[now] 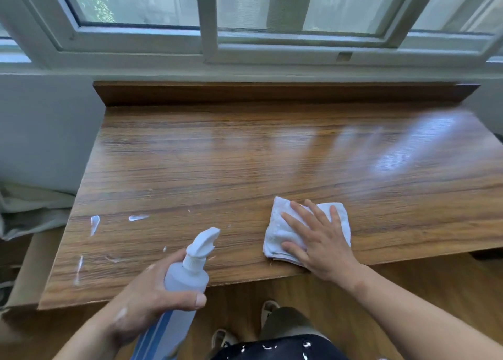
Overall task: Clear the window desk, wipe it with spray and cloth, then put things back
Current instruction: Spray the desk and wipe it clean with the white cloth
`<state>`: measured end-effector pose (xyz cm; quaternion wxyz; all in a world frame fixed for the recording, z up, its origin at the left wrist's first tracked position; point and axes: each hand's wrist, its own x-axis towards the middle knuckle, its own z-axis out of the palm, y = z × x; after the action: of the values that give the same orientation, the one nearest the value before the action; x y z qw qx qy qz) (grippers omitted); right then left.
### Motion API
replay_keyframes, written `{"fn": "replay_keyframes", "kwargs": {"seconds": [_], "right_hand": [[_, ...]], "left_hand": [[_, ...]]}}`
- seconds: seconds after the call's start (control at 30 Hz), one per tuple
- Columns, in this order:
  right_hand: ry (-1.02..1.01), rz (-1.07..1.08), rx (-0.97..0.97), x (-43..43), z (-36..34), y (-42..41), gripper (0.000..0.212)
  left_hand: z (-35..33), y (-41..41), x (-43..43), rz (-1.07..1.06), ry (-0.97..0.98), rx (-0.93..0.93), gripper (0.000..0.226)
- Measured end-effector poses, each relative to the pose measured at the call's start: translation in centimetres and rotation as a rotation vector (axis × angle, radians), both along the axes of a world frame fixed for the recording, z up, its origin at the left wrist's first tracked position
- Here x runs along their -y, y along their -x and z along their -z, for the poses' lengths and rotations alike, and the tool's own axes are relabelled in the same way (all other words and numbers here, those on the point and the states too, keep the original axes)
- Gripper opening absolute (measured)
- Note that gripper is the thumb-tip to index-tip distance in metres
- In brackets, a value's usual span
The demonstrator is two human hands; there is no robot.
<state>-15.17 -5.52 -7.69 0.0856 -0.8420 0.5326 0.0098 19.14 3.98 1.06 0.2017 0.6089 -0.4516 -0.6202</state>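
**Spray bottle and cloth at the near edge of the window desk**

The wooden desk (pixel 245 155) stands under a white-framed sliding window (pixel 206 33), with a raised wooden ledge along its far side. The left hand (pixel 147 297) grips a translucent spray bottle (pixel 187 275) around its body, thumb curled across the front, with the white nozzle (pixel 204 241) pointing forward over the near edge of the desk. The right hand (pixel 318 240) lies flat with fingers spread and straight, pressing on a folded pale blue cloth (pixel 283 234) that rests on the desk close to the near edge, right of the bottle. The two hands are apart. Several white smears (pixel 138 217) mark the desk's near left part. Grey fabric (pixel 30 207) lies heaped beside the desk at the left. Below the desk edge a wooden floor (pixel 408 305) and a sandalled foot (pixel 269 309) show.
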Motion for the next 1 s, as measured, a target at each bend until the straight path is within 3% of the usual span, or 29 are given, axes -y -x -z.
{"fn": "replay_keyframes", "kwargs": {"seconds": [0.27, 0.43, 0.77, 1.0], "right_hand": [[0.127, -0.209, -0.034, 0.7, 1.0, 0.4, 0.066], [0.116, -0.218, -0.01, 0.9, 1.2, -0.7, 0.063], [-0.07, -0.226, 0.074, 11.6, -0.2, -19.1, 0.069], [-0.054, -0.183, 0.081, 11.6, -0.7, -18.8, 0.075]], "left_hand": [[1.0, -0.5, -1.1, -0.096, -0.099, -0.037, 0.082], [0.5, -0.4, -1.3, -0.175, -0.11, -0.062, 0.082], [-1.1, 2.2, -0.4, -0.413, -0.081, -0.191, 0.063], [-2.1, 2.4, 0.8, -0.419, -0.026, -0.202, 0.066]]}}
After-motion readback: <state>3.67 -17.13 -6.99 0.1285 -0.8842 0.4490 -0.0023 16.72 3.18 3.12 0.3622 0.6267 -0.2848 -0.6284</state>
